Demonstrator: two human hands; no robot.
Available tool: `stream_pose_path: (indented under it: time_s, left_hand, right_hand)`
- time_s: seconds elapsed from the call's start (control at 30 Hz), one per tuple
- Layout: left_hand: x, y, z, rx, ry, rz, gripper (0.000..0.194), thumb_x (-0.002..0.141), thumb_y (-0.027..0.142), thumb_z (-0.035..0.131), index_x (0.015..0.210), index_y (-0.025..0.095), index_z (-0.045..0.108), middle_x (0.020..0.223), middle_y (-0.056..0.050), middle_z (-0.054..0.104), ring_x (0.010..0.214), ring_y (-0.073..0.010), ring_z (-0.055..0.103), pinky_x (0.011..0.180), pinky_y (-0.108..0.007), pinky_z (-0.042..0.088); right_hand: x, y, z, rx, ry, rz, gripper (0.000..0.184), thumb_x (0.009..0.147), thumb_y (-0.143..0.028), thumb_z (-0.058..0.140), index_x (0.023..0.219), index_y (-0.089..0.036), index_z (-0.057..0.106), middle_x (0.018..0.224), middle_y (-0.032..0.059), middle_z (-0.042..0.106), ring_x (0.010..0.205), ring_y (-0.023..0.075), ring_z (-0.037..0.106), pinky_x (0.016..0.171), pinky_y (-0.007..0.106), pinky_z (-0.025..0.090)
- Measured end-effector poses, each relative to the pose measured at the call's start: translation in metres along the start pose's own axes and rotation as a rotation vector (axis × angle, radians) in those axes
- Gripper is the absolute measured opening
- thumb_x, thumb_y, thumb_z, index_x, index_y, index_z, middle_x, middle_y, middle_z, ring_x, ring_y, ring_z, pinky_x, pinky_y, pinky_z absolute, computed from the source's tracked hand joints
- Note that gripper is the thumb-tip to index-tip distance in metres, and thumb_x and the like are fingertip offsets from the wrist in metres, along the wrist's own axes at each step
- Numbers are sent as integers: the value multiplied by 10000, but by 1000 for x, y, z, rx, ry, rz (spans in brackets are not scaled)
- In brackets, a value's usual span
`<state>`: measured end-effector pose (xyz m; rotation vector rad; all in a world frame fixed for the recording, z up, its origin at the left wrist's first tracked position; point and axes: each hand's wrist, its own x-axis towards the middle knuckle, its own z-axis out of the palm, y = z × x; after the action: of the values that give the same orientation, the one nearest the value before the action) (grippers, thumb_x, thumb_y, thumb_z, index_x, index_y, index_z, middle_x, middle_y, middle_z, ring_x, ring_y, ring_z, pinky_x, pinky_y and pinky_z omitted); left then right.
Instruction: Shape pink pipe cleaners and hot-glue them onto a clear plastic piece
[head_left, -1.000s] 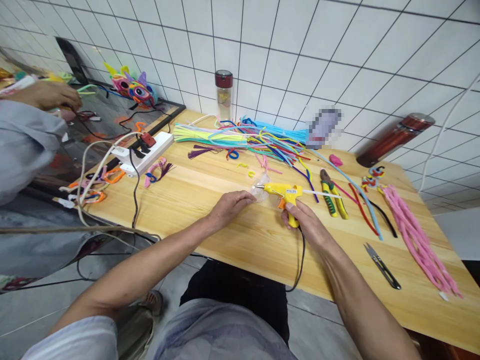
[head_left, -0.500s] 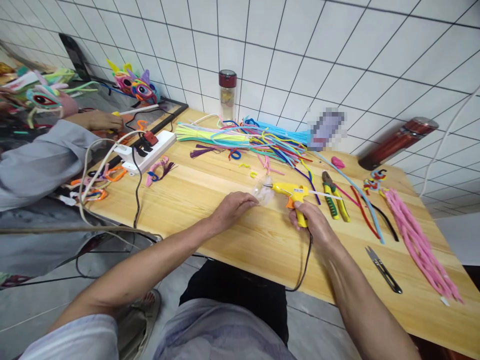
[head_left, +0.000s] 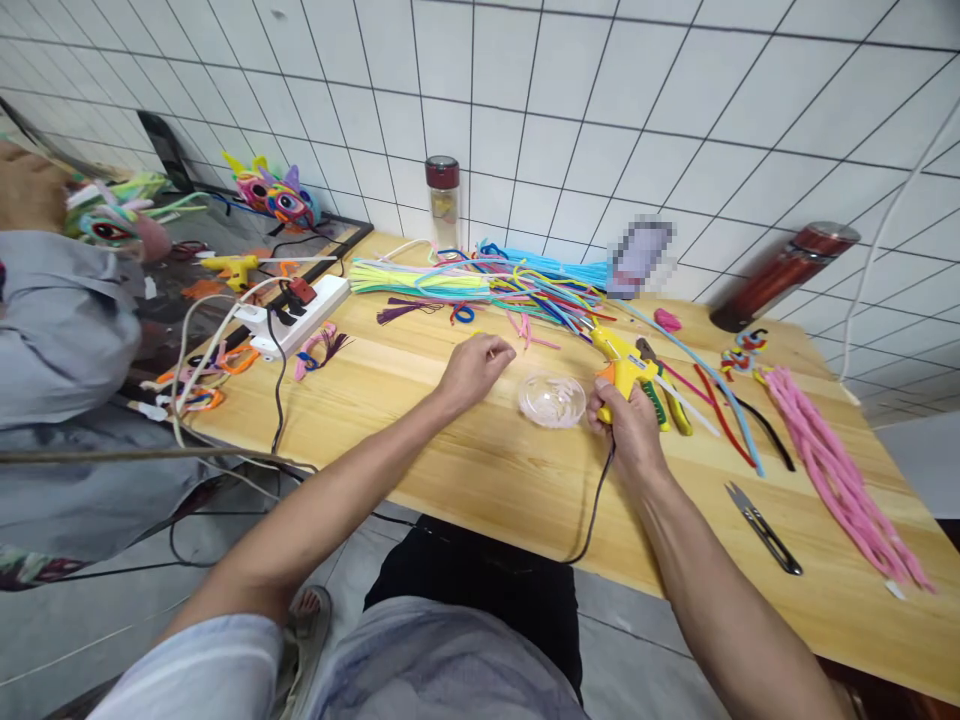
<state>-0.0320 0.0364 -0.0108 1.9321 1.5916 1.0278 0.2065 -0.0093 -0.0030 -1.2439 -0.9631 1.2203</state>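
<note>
In the head view, my right hand (head_left: 626,415) grips a yellow hot glue gun (head_left: 621,360) by its handle. Its nozzle points up and to the left, and a white glue stick (head_left: 686,400) sticks out at the rear. My left hand (head_left: 476,372) hovers over the table with thumb and fingers drawn together; whatever may be between them is too small to make out. Between my hands a clear plastic bowl (head_left: 552,400) rests on the wood, touched by neither. Behind the glue gun lie green-and-yellow pliers (head_left: 660,395), partly covered by it.
Bundled pipe cleaners (head_left: 420,278) lie along the back, near a glass bottle (head_left: 444,205). Thread snips (head_left: 763,528), pink pipe cleaners (head_left: 840,480) and a red flask (head_left: 784,278) are at right. At left are a power strip (head_left: 307,318), cords and a co-worker's sleeve (head_left: 67,330).
My left hand has let go of the clear bowl and moved up and away. The glue gun has swung right, its nozzle tilting upward. At left, the co-worker has put down another yellow glue gun.
</note>
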Motion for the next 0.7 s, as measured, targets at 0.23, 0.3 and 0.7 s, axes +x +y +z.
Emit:
stream_pose_path:
  time_s: [0.23, 0.3, 0.7]
  left_hand:
    - [75, -4, 34, 396, -83, -104, 217, 890, 188, 607, 956, 176, 813, 1067, -144, 768, 990, -279, 676, 894, -385, 511]
    - [78, -8, 39, 424, -72, -102, 215, 893, 205, 606, 958, 194, 811, 1076, -135, 766, 997, -277, 673, 892, -382, 509]
    - [91, -18, 36, 442, -144, -42, 180, 856, 144, 570, 891, 147, 747, 1045, -151, 747, 965, -281, 675, 868, -384, 495]
  right_hand:
    - [3, -5, -5, -19, 30, -85, 336, 769, -459, 775, 852, -225, 549, 628, -58, 553, 515, 106, 485, 454, 230, 350]
    - [3, -5, -6, -23, 24, -97, 325, 779, -451, 765, 855, -232, 538, 627, -62, 550, 511, 110, 483, 452, 237, 347]
    - [5, -7, -8, -36, 44, -110, 281, 807, -436, 743, 854, -238, 549, 614, -61, 529, 505, 117, 470, 450, 254, 346]
